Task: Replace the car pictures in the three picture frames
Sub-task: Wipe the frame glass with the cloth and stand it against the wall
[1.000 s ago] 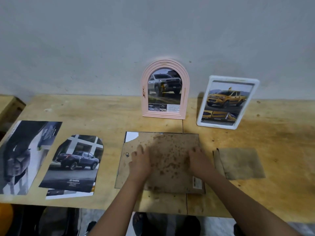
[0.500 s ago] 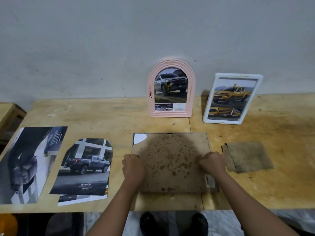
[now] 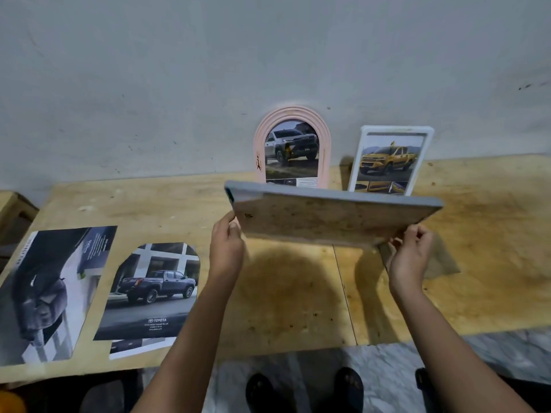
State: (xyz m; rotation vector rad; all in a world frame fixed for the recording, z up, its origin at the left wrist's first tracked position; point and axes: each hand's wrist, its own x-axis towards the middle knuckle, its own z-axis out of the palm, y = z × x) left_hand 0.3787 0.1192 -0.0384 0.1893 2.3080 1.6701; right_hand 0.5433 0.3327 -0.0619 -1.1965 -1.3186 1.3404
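I hold a grey rectangular frame [image 3: 328,216] in the air above the table, its stained brown back facing me and its far edge tipped up. My left hand [image 3: 227,242] grips its left end and my right hand [image 3: 410,251] pinches its lower right corner. Behind it a pink arched frame [image 3: 292,150] with a silver car picture and a white frame [image 3: 390,159] with a yellow pickup picture lean on the wall. Two loose pictures lie at the left: an arch-cut dark pickup print [image 3: 155,290] and a larger dark print [image 3: 50,290].
A brown cloth [image 3: 441,260] lies on the wooden table [image 3: 298,299] behind my right hand. The grey wall [image 3: 208,70] stands close behind the frames. My feet [image 3: 304,389] show on the marbled floor below the table's front edge. A wooden box edge [image 3: 15,210] sits far left.
The grey frame lay face down on the table under both hands. Now both hands have lifted it off the table and tilted it up.
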